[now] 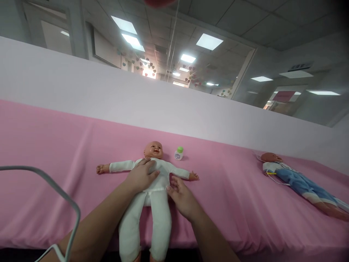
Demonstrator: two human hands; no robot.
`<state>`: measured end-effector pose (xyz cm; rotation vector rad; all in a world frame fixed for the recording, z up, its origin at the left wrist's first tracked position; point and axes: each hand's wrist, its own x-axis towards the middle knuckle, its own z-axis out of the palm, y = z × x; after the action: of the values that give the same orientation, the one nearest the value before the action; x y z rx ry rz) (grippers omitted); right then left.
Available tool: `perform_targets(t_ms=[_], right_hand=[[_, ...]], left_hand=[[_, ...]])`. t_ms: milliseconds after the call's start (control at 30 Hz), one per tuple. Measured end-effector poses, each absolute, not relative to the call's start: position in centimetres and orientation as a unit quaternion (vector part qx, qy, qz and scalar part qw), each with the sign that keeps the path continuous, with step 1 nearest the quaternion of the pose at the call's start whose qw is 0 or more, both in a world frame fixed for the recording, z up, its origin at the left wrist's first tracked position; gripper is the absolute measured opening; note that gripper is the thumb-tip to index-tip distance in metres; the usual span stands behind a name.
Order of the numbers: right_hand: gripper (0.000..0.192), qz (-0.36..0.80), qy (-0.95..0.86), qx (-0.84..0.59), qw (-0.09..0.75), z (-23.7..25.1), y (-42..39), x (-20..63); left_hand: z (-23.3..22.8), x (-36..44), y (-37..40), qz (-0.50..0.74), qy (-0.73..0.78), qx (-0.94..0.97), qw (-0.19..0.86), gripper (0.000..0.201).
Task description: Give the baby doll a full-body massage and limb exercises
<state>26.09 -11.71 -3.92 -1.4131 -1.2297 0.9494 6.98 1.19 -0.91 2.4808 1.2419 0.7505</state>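
A baby doll (pixel 158 182) with a white cloth body lies on its back, arms spread wide and legs toward me. My left hand (pixel 143 175) rests flat on its chest, fingers extended toward the neck. Beside the doll's waist, on the right, my right hand (pixel 181 194) touches the cloth side with its fingers loosely curved and apart, holding nothing that I can see. A small clear bottle (pixel 178 154) with a green cap stands to the right of the doll's head.
The pink sheet (pixel 226 196) covers a long padded surface against a white low wall (pixel 163 105) with glass above. Another doll (pixel 300 182) in blue trousers, with thin tubing, lies at the far right. A grey cable (pixel 68 198) loops in front at the left.
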Motion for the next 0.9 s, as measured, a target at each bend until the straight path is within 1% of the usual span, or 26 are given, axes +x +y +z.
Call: perform_targets(t_ms=[100,167,267,400,500,667,767,900], right_hand=[[0.056,0.476,-0.474,-0.527,0.521,-3.4,-10.1,25.6],[0.05,0.5,-0.446,-0.511,0.539,-3.3,-9.5,25.2],[0.045,0.498,-0.411,-0.513,0.565,-3.9,-9.1,25.0],[0.048,0.498,-0.377,-0.521,0.582,-5.1,-9.1,25.5],[0.049,0.497,-0.372,-0.522,0.585,-5.2,-9.4,25.6],[0.043,0.485,-0.393,-0.522,0.581,-4.5,-9.7,25.4],[0.042,0.489,-0.402,-0.513,0.579,-4.8,-9.6,25.5],[0.037,0.482,-0.407,-0.514,0.582,-5.4,-9.4,25.7]], left_hand=[[-1.0,7.0,1.1,0.264,0.43,0.852,0.142,0.062],[-1.1,6.9,1.0,0.268,0.433,0.847,0.151,0.062],[-1.1,6.8,1.0,0.272,0.435,0.843,0.164,0.062],[-1.0,6.9,0.8,0.275,0.434,0.841,0.168,0.06],[-1.1,6.9,0.8,0.279,0.432,0.84,0.172,0.059],[-1.3,6.7,0.9,0.277,0.436,0.836,0.184,0.061],[-1.3,6.6,1.0,0.272,0.434,0.839,0.184,0.062],[-1.3,6.5,1.0,0.272,0.428,0.842,0.185,0.059]])
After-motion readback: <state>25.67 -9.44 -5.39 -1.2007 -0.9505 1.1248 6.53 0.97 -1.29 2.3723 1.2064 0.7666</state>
